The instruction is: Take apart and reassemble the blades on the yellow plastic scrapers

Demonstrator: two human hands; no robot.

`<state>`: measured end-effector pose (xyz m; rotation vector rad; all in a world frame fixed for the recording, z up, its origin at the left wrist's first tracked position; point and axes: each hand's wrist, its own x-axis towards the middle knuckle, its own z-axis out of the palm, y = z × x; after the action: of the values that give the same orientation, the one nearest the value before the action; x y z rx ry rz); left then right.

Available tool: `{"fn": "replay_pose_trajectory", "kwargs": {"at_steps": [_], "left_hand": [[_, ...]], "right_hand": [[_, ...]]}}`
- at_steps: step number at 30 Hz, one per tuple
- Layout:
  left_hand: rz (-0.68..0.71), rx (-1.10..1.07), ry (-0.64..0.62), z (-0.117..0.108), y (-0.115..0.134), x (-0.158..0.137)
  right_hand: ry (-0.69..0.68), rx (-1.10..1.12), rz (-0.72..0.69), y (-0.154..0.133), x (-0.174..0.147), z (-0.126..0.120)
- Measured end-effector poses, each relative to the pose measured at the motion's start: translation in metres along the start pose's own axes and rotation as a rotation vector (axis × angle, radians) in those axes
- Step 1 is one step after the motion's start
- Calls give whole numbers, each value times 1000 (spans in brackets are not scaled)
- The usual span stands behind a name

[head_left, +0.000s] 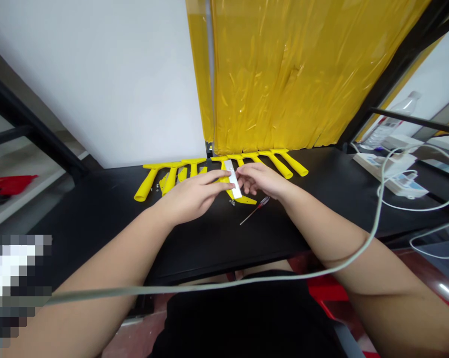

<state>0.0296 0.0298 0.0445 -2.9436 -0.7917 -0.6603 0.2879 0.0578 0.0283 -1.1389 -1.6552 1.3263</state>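
Note:
My left hand [194, 195] grips a flat white strip [233, 180] between thumb and fingers, above the black table. Close to the strip's right edge, my right hand [260, 180] has its fingers curled and its thumb and forefinger together. Whether it touches the strip or pinches something small cannot be made out. Beneath the strip lies a yellow T-shaped plastic handle [223, 179], partly hidden. A flat yellow piece [246, 200] and a few small metal parts [232, 202] lie just below. A screwdriver [254, 211] with a clear reddish handle rests on the table below my right hand.
Several yellow T-shaped handles [146, 185] line the back of the black table [209, 248]. Behind them stand a white panel [134, 74] and yellow wrapped sheeting [291, 74]. White power strips [392, 171] and a bottle [392, 119] are at right. A pale cable [246, 282] crosses in front.

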Motion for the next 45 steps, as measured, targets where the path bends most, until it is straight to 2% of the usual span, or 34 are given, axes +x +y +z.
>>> {"fn": "replay_pose_trajectory", "kwargs": {"at_steps": [2, 5, 8, 13, 17, 21, 26, 32, 36, 38, 40, 45], "left_hand": [[-62, 2, -5, -4, -4, -1], [-117, 13, -31, -5, -11, -2], [-128, 18, -47, -3, -19, -3], [-143, 21, -79, -1, -24, -4], [-157, 20, -99, -2, -23, -4], [-154, -1, -129, -3, -23, -4], [-138, -40, -155, -1, -23, -4], [-136, -43, -153, 1, -23, -5], [-140, -26, -169, 1, -22, -5], [-139, -26, -173, 1, -21, -4], [-132, -28, -173, 1, -20, -4], [-118, -31, -167, 1, -19, -3]], "right_hand": [[30, -304, -121, 0, -2, -5], [-99, -637, -262, 1, -7, -8], [-212, -741, -341, 3, -7, -5], [-267, -826, -394, 9, -1, 5], [-239, -865, -356, 4, -4, 6], [-125, -898, -213, -2, -10, 0], [-133, -867, -54, 0, -10, 1], [-62, -919, -44, -8, -14, 4], [-12, -1031, -33, -14, -17, -4], [55, -985, -66, -13, -16, -12], [113, -820, -99, -10, -14, -20], [64, -105, -132, -1, -8, -28]]}}
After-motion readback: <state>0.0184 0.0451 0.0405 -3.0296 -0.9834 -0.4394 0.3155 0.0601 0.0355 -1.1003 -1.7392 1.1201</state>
